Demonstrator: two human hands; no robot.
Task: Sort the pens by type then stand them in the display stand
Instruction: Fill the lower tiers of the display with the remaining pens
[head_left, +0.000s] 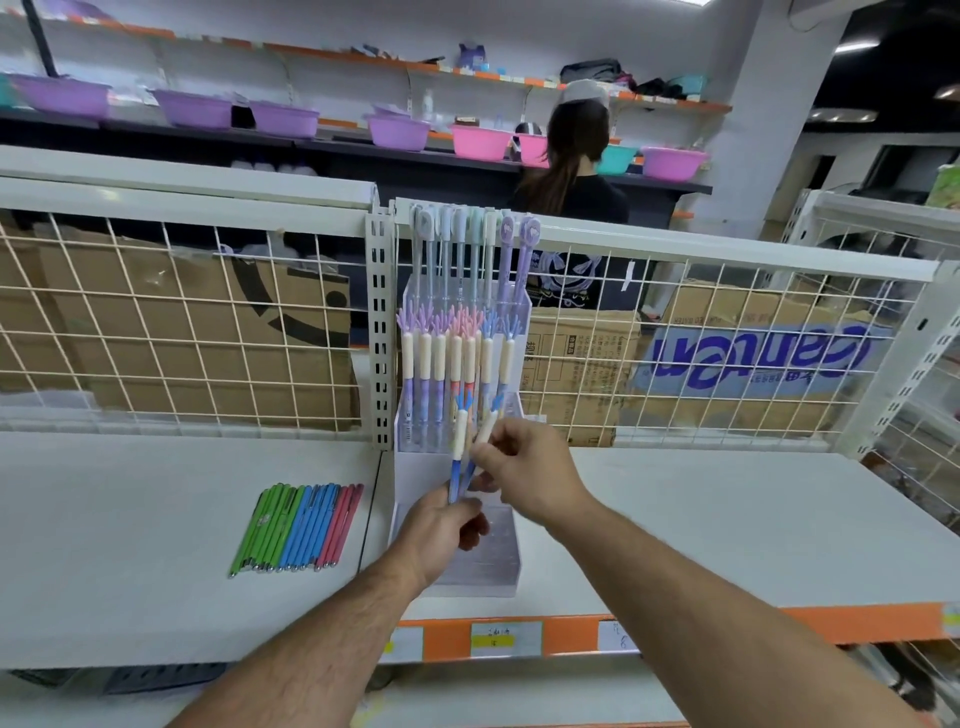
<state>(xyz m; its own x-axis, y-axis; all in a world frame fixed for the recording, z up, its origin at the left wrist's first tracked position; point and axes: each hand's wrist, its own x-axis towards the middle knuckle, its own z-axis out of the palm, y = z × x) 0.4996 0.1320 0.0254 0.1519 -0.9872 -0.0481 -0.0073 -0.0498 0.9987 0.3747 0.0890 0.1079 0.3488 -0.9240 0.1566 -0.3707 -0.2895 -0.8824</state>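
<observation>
A clear tiered display stand sits on the white shelf, against the mesh back. Its top row holds tall pastel pens. Its middle row holds several coral-topped pens with cream grips. My left hand grips the lower ends of two blue coral-topped pens in front of the stand. My right hand pinches the cream grip of the right one of those two. A flat row of green, blue and pink slim pens lies on the shelf to the left.
The white shelf has an orange price strip along its front edge. Wire mesh backs it, with cardboard boxes behind. A person stands beyond the mesh, facing shelves of purple and pink basins.
</observation>
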